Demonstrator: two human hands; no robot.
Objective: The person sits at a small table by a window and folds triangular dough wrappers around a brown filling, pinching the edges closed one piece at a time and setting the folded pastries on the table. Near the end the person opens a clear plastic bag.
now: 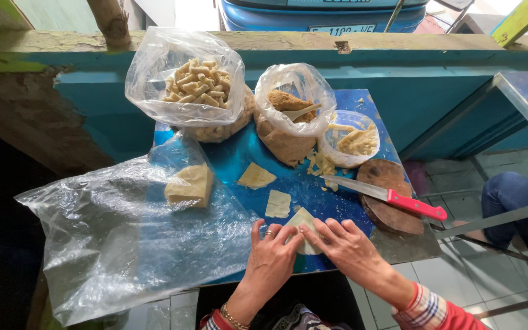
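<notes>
Pressing down with both hands, a person works a pale, thin dough sheet [305, 227] at the near edge of a blue bench [245, 156]. The sheet is cream-coloured, flat and roughly triangular, its far corner pointing away from the person and its near part hidden under the fingers. The left hand [271, 256], a ring on one finger, lies with fingers spread flat, fingertips touching the sheet's left edge; the right hand [346, 247] rests its extended fingers on the sheet's right side. Neither hand is clenched; both press rather than grip.

Just beyond lie two more flat pieces of the same pale dough: a square one [278, 203] and a diamond-shaped one [256, 176]. To the left, a larger block of dough [189, 185] sits on a crumpled clear plastic sheet [129, 238]. At the far side stand a bag of small rolled pieces [198, 85], a bag of brown filling [288, 110] and a clear bowl [349, 139]. A red-handled knife [392, 198] rests across a round wooden board [389, 195] on the right.
</notes>
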